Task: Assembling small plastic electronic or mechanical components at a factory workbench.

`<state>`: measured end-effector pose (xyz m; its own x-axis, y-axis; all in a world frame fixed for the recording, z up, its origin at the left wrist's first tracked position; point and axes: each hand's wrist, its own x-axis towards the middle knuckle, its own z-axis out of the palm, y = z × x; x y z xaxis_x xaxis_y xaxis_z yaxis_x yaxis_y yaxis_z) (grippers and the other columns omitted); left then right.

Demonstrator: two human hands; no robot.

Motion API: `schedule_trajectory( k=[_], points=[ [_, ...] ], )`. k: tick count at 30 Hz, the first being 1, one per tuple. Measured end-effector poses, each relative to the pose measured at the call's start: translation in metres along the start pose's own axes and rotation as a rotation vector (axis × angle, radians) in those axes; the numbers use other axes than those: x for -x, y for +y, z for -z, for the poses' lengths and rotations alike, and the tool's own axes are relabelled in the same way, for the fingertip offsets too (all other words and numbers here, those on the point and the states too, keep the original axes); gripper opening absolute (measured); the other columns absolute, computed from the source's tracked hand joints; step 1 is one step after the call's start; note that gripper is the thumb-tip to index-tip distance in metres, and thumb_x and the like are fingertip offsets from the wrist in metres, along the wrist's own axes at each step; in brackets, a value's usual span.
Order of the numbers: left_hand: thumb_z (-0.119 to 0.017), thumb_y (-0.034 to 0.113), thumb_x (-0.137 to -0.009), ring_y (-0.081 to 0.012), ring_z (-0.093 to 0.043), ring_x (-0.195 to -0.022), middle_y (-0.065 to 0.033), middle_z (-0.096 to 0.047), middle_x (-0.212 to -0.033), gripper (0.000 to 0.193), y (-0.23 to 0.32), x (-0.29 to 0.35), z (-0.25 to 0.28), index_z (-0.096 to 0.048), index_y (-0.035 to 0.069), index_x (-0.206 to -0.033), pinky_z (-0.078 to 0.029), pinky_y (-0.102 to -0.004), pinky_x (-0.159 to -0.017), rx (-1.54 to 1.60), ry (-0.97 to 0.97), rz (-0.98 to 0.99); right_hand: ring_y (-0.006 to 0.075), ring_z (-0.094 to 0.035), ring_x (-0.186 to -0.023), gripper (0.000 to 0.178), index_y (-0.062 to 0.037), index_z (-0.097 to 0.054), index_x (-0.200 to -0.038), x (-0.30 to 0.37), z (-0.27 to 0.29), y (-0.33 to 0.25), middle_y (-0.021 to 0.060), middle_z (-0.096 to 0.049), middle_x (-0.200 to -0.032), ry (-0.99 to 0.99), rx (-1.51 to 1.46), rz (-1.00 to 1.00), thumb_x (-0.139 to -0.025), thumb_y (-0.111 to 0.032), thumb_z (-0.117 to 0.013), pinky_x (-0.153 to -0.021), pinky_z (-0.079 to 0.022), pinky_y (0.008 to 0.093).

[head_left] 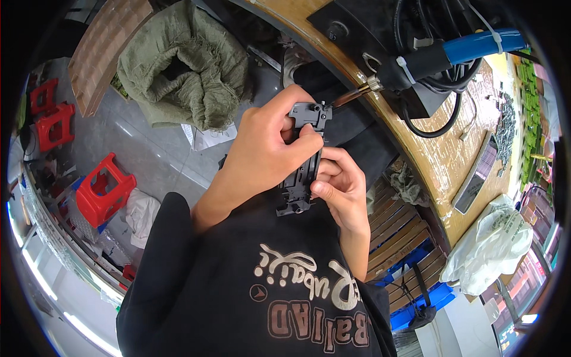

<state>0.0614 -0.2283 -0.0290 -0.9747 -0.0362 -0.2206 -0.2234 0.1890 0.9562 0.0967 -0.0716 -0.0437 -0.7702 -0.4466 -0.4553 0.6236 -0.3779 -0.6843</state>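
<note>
— Black sleeves and shirt front (238, 297) fill the space below the hands. What is the largest item beyond them?

— Wooden table (428, 154), curving past the hands on the far right side. On it sits a black fixture (380, 35) with cables; a powered screwdriver with a blue body (452, 50) reaches down from there, its bit tip touching the top of the held part.

— Next in size?

— Olive cloth bundle (184, 65), above and left of the hands, on the floor. Red plastic stools (104, 190), well left. White plastic bag (493, 244), lower right.

— And the hands?

— Left hand (262, 154): clenched around the upper end of a narrow black plastic part (306, 160), thumb pressed on its face, probably to steady it against the bit. Right hand (342, 184): fingers closed on the part's lower right edge, likely bracing it upright.

— Location of the part?

— Between both hands, held before the chest, just beside the table edge.
</note>
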Motion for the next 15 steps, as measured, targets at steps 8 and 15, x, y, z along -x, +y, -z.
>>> schedule_trajectory(
  k=[8,15],
  points=[
    [-0.055,0.002,-0.068,-0.0034,-0.033,-0.038,-0.0004,-0.039,-0.043,0.016,-0.0052,-0.0025,-0.0005,-0.05,0.001,-0.084,-0.024,-0.0236,-0.037,0.11,0.013,0.059,0.0109,-0.056,-0.073,0.038,0.0059,-0.043,-0.112,-0.0015,-0.0011,-0.0037,0.0086,-0.058,-0.085,-0.005,0.042,0.001,-0.078,0.002,-0.058,-0.059,-0.045,0.0206],
    [-0.055,0.003,-0.069,-0.004,-0.033,-0.038,-0.0011,-0.039,-0.043,0.017,-0.0003,-0.0038,-0.0004,-0.05,0.001,-0.085,-0.025,-0.0235,-0.037,0.088,-0.006,0.058,0.0109,-0.056,-0.072,0.038,0.0057,-0.043,-0.112,-0.0007,0.0005,-0.0061,0.0086,-0.058,-0.085,-0.012,0.044,0.027,-0.077,0.002,-0.059,-0.058,-0.045,0.0203]
  ],
)
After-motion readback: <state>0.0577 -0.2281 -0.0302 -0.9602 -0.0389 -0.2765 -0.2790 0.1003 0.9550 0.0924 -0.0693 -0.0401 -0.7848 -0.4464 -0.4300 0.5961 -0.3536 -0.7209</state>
